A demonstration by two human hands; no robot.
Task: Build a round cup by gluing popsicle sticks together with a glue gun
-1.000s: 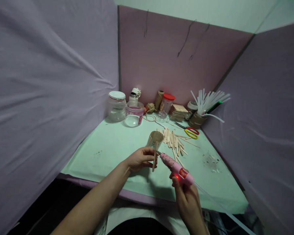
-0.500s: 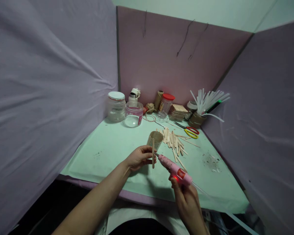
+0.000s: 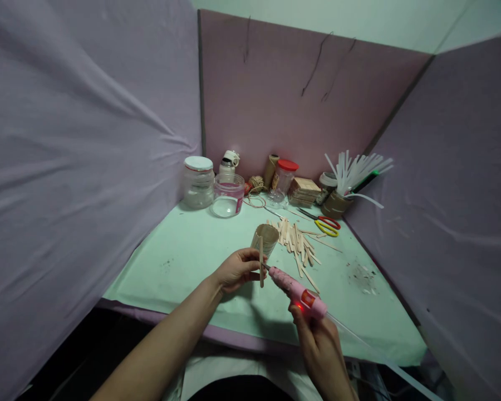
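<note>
Wooden, thin and stiff: pinching a craft stick (image 3: 261, 260) upright in the left hand (image 3: 236, 270), fingers closed on its lower half, low over the green table (image 3: 183, 250) toward its 6 o'clock edge. Clasping a pink glue gun (image 3: 295, 289) in the closed right hand (image 3: 319, 342), holding its nozzle in from 4 o'clock just beside the stick, possibly touching it, though hard to tell at this size. Judging the stick nearly weightless, rigid along its length yet snapping easily if bent; gripping best by the flat faces, clear of the nozzle. Treating the gun's tip as hot, red lamp glowing.

Seeing a cardboard tube (image 3: 266, 236) just beyond at 12 o'clock, mouth open, seemingly empty. Noting loose sticks (image 3: 296, 245) at 1 o'clock, a lidded jar (image 3: 197, 182) and an open clear jar (image 3: 227, 195) at 11 o'clock, both looking empty, a red-lidded jar (image 3: 284, 179) at 12, and a brown pot (image 3: 335, 205) at 2 o'clock holding white strips (image 3: 354, 167).
</note>
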